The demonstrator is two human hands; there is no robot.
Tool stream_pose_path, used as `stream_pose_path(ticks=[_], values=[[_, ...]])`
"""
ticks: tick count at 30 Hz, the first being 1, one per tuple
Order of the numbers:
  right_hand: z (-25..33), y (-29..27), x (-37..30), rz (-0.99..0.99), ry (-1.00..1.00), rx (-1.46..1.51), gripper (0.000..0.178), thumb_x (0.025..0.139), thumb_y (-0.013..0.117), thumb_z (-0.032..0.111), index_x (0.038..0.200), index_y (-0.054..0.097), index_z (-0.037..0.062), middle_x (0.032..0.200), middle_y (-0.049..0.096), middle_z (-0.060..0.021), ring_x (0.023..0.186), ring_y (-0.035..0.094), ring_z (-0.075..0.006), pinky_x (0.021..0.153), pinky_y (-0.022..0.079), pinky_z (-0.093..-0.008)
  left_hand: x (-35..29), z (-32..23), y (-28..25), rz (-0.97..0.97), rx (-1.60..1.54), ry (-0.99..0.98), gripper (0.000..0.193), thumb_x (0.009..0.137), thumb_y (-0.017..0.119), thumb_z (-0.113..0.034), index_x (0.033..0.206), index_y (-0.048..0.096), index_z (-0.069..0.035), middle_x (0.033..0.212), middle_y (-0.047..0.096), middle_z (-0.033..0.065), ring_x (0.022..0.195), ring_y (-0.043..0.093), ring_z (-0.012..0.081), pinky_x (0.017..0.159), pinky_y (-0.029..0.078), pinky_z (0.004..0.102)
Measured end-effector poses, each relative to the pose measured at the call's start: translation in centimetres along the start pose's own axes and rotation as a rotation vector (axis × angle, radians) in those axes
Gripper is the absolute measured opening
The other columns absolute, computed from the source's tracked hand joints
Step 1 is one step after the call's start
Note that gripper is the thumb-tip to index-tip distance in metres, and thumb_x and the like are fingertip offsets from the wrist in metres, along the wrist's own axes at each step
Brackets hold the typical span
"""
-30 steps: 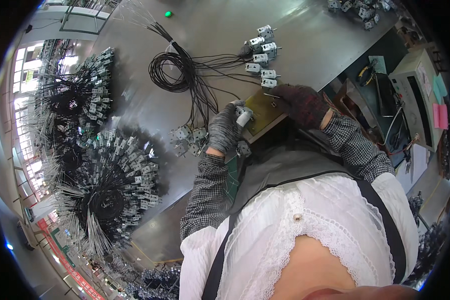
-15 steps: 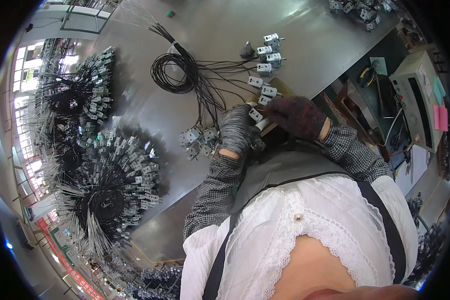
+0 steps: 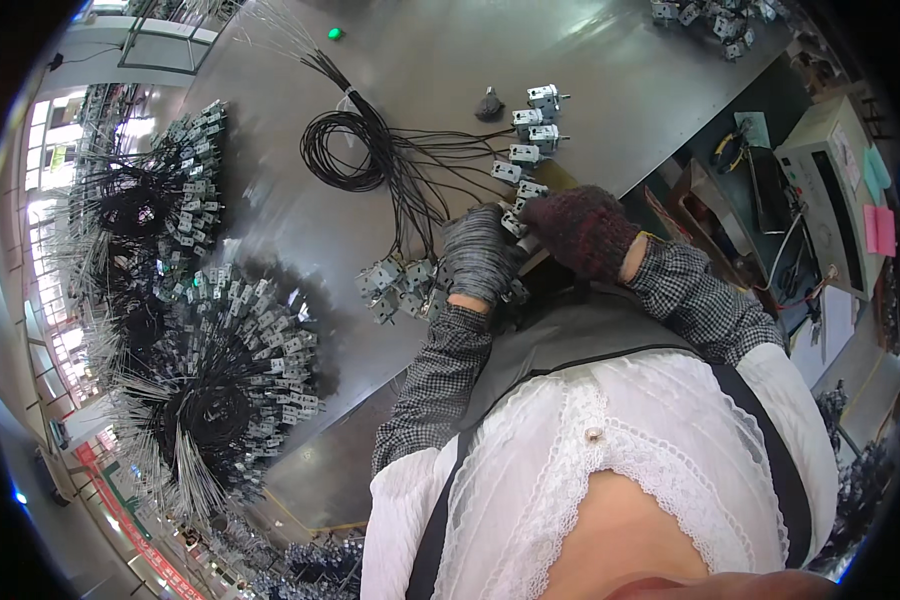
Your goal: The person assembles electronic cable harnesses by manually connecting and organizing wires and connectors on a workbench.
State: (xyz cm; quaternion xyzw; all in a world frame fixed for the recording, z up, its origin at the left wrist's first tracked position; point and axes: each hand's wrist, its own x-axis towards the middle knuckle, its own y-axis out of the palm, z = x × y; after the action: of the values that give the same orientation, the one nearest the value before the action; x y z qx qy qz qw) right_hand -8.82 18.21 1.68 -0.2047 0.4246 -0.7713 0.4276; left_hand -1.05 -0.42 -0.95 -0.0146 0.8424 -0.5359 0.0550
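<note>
Left hand pinches a motor; right hand curled, grip hidden. Motor row laid out, cluster bunched; finished share unclear.

Motors on table, cables left

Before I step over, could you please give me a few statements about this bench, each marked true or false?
1. The left hand is in a grey glove. True.
2. The right hand is bare. False: it is in a dark red glove.
3. The coil of black cable is right of both hands. False: the coil lies to their left.
4. No metal parts lie left of the left hand. False: a cluster of metal parts lies there.
5. A pink note is on the pale instrument. True.
</note>
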Motion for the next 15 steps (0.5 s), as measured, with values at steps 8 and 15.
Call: stream_pose_path(ticks=[8, 15], values=[[-0.2, 0.5, 0.0, -0.024, 0.067, 0.033, 0.018, 0.095, 0.066, 0.018, 0.112, 0.072, 0.0120, 0.096, 0.075, -0.0170, 0.093, 0.074, -0.0371, 0.083, 0.058, -0.0491, 0.6, 0.3, 0.6, 0.083, -0.004, -0.054, 0.051, 0.071, 0.093, -0.034, 0.109, 0.076, -0.006, 0.084, 0.077, 0.0145, 0.082, 0.075, 0.0322, 0.079, 0.058, 0.0421], [-0.5, 0.7, -0.5, -0.073, 0.051, 0.238, 0.020, 0.097, 0.070, 0.020, 0.113, 0.072, 0.0090, 0.099, 0.076, -0.0153, 0.095, 0.074, -0.0373, 0.084, 0.059, -0.0453, -1.1, -0.3, -1.1, 0.046, -0.498, -0.185, 0.075, 0.065, 0.097, -0.022, 0.131, 0.066, -0.004, 0.103, 0.075, 0.0147, 0.092, 0.073, 0.0311, 0.088, 0.058, 0.0448]])
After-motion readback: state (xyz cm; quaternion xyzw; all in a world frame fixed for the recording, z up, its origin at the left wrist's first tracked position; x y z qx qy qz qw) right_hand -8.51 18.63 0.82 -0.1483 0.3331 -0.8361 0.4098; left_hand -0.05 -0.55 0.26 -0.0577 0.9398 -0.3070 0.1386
